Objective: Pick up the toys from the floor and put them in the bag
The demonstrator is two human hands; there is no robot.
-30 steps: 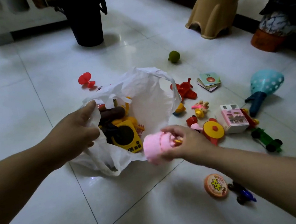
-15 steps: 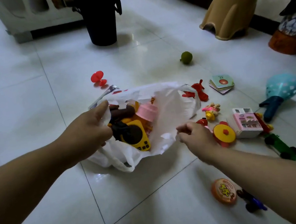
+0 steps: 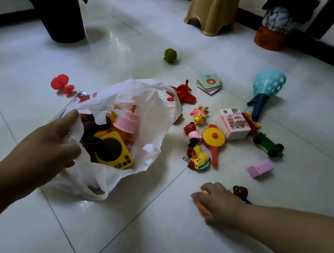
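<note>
A white plastic bag [image 3: 154, 115] lies open on the tiled floor, its left rim pinched in my left hand [image 3: 51, 141]. Inside it lie a pink cake toy [image 3: 126, 122], a yellow scale toy [image 3: 112, 152] and darker toys. My right hand [image 3: 218, 202] rests low on the floor at the lower right, its fingers curled over an orange disc toy [image 3: 202, 209] that is mostly hidden. A small brown toy [image 3: 241, 191] sits just right of that hand. Several toys lie scattered right of the bag: a yellow-and-red pan [image 3: 214, 138], a pink fridge [image 3: 235, 127], a green car [image 3: 268, 144].
Further out lie a pink block [image 3: 261, 168], a blue scoop [image 3: 267, 89], cards [image 3: 209, 83], a red plane [image 3: 183, 93], a red spool [image 3: 60, 83] and a green ball [image 3: 170, 55]. A black bin [image 3: 62, 19], a tan stool [image 3: 215, 3] and a covered pot [image 3: 283, 19] stand at the back.
The pink cake toy went from my right hand into the bag. My right hand then drew back toward me and came down over the orange disc toy. My left hand kept its hold.
</note>
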